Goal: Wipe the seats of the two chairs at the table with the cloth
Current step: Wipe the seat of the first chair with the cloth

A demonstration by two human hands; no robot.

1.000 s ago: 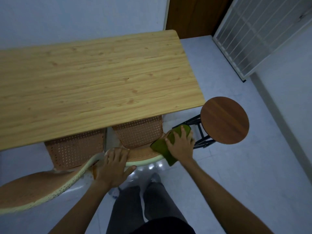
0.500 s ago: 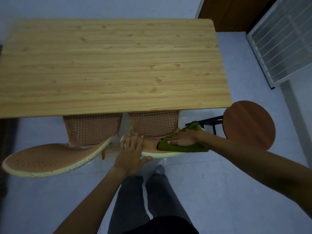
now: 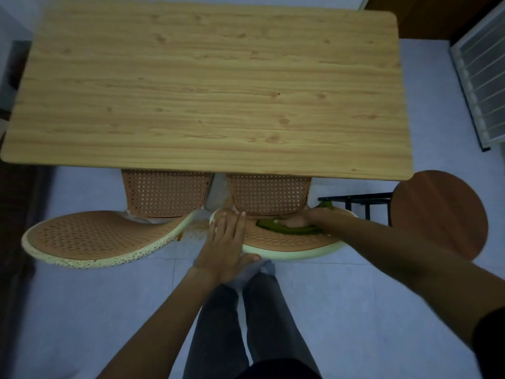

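Two chairs with orange perforated seats and cream-rimmed backs are pushed under the near edge of the wooden table (image 3: 207,86). The right chair (image 3: 269,191) has my left hand (image 3: 225,244) flat over the left end of its curved back. My right hand (image 3: 297,221) presses a green cloth (image 3: 287,229) against the inner face of that chair back, just behind the seat. The left chair (image 3: 164,192) is untouched, its back (image 3: 90,239) sweeping out to the left.
A round dark wooden stool (image 3: 440,214) on a black metal frame stands right of the chairs, close to my right forearm. A white barred gate (image 3: 481,64) leans at the far right. My legs stand on pale floor tiles behind the chairs.
The camera has moved in over the table. My right hand has slid the cloth from the right end of the chair back leftward and inward. My left hand keeps its hold.
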